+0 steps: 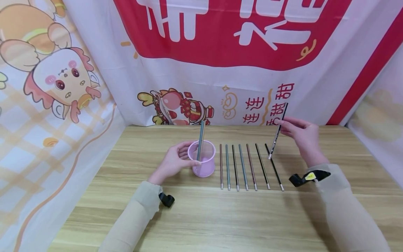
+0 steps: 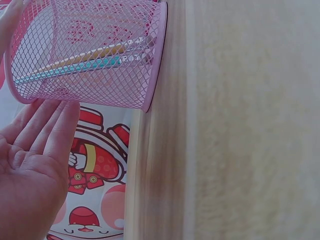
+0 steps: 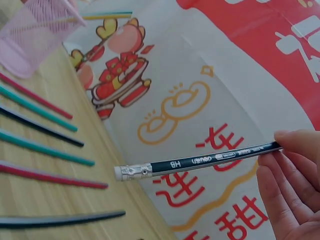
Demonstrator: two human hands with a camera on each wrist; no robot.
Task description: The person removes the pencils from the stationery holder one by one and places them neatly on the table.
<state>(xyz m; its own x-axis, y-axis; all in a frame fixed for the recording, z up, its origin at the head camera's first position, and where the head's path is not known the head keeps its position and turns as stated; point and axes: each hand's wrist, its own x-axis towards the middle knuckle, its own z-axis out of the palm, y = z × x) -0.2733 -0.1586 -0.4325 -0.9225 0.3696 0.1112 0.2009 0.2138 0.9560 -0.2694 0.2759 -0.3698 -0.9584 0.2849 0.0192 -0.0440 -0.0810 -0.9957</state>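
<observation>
A pink mesh pen cup (image 1: 206, 170) stands upright on the wooden table, with a teal pencil (image 2: 95, 65) and a yellowish pencil (image 2: 100, 53) leaning inside, their eraser ends down. My left hand (image 1: 171, 162) holds the cup from the left, thumb at the near rim and fingers round the far side. Over on the right, my right hand (image 1: 303, 138) pinches a black HB pencil (image 3: 200, 162) near its upper end. That pencil is raised and tilted, its white eraser (image 3: 118, 173) pointing down over the rightmost pencil (image 1: 276, 171) of a row on the table.
Several pencils in dark red, teal and black lie side by side right of the cup, such as a teal pencil (image 1: 243, 168), erasers toward me. A printed cloth (image 1: 189, 77) hangs along the table's back edge. Another patterned cloth (image 1: 41, 140) is at the left.
</observation>
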